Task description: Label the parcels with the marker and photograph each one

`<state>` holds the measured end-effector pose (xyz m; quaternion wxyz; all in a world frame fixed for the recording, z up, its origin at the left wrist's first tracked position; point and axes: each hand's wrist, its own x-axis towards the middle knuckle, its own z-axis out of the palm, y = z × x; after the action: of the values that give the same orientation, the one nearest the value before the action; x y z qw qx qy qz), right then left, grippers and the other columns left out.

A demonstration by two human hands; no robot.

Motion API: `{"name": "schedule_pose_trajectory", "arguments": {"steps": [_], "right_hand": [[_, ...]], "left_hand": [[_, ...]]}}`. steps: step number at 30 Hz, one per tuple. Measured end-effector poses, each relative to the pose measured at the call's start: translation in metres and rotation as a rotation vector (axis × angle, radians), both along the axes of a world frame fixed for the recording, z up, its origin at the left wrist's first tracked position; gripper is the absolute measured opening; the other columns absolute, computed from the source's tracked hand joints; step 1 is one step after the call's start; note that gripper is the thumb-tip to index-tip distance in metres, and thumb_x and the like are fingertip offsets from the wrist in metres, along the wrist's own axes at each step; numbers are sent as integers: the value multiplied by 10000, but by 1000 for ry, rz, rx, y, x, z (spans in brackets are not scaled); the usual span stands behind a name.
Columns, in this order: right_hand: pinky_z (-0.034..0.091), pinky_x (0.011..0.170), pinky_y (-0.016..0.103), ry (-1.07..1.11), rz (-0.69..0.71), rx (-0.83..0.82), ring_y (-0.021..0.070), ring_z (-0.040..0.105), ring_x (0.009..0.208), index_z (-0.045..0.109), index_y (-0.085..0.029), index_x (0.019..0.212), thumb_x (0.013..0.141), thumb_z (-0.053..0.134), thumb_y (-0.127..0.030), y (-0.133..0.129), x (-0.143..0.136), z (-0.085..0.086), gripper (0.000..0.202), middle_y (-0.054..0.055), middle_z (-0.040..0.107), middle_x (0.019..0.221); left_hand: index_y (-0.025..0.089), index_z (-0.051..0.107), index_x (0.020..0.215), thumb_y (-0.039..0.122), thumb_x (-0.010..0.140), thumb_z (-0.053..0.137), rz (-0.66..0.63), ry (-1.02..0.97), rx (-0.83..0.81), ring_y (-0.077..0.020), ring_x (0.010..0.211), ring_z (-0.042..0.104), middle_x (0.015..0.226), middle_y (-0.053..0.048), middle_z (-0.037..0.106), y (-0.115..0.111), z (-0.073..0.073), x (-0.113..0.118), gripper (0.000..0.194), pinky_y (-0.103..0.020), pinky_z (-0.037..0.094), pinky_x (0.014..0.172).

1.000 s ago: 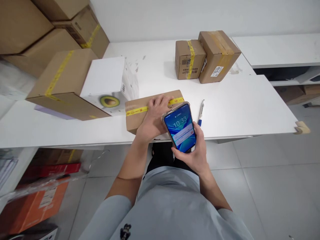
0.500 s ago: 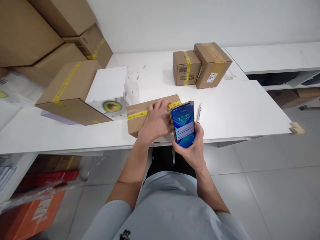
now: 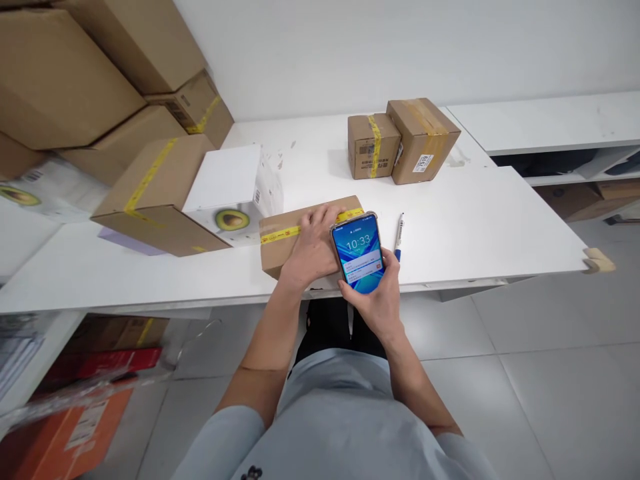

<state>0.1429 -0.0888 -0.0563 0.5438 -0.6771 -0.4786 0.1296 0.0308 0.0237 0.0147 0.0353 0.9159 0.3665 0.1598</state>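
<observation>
A cardboard box [image 3: 276,257] with yellow tape lies near the table's front edge. My left hand [image 3: 316,247] rests across its top, fingers bent and slightly apart. My right hand [image 3: 375,293] grips a smartphone [image 3: 357,250] by its lower part, thumb on one edge and fingers round the other. Its lit lock screen reads 10:33 and faces me. The phone hovers over the box's right end and hides part of it, along with the tips of my left thumb side. Just right of the phone, a white marker with a blue end [image 3: 399,235] lies on the table.
A white box with an avocado picture [image 3: 223,177] and a taped carton [image 3: 165,180] stand at left, before stacked cartons [image 3: 60,73]. Two taped boxes [image 3: 374,147] sit toward the wall. The white table [image 3: 480,233] has a padded corner [image 3: 599,261]. An orange box [image 3: 75,433] is below left.
The phone in my right hand has shifted left and tilted a little, showing more of the marker. My left hand stays on the box. The view has moved slightly.
</observation>
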Motion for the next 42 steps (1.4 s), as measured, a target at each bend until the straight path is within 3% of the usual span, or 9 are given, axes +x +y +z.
{"name": "schedule_pose_trajectory", "arguments": {"steps": [9, 24, 36, 42], "right_hand": [[506, 953, 482, -66, -3, 23, 289, 580, 1121, 383, -228, 1332, 674, 783, -457, -4, 14, 5, 804, 116, 547, 1222], [508, 953, 489, -100, 0, 81, 287, 578, 1119, 382, -230, 1347, 683, 784, -453, -2, 13, 5, 807, 114, 552, 1219], [481, 1010, 502, -87, -11, 59, 285, 552, 1177, 383, -232, 1375, 704, 772, -455, 2, 13, 2, 807, 121, 539, 1264], [489, 1013, 485, -88, -82, 84, 274, 565, 1179, 405, -221, 1361, 693, 783, -466, 5, 31, -3, 806, 117, 542, 1278]], "left_hand": [[189, 510, 1335, 593, 906, 497, -1, -17, 8, -330, 1301, 463, 1386, -131, 543, -2, 2, 2, 589, -521, 349, 1057], [199, 513, 1327, 528, 858, 590, 13, -27, -15, -326, 1313, 464, 1388, -126, 547, -3, 3, 1, 578, -515, 328, 1089], [228, 559, 1276, 337, 863, 543, 13, 11, -55, -335, 1326, 423, 1411, -112, 518, -4, 6, 2, 427, -546, 324, 1090], [281, 631, 1226, 363, 863, 560, -8, 61, -25, -363, 1333, 393, 1417, -113, 471, -5, 8, 2, 379, -574, 317, 1078]]}}
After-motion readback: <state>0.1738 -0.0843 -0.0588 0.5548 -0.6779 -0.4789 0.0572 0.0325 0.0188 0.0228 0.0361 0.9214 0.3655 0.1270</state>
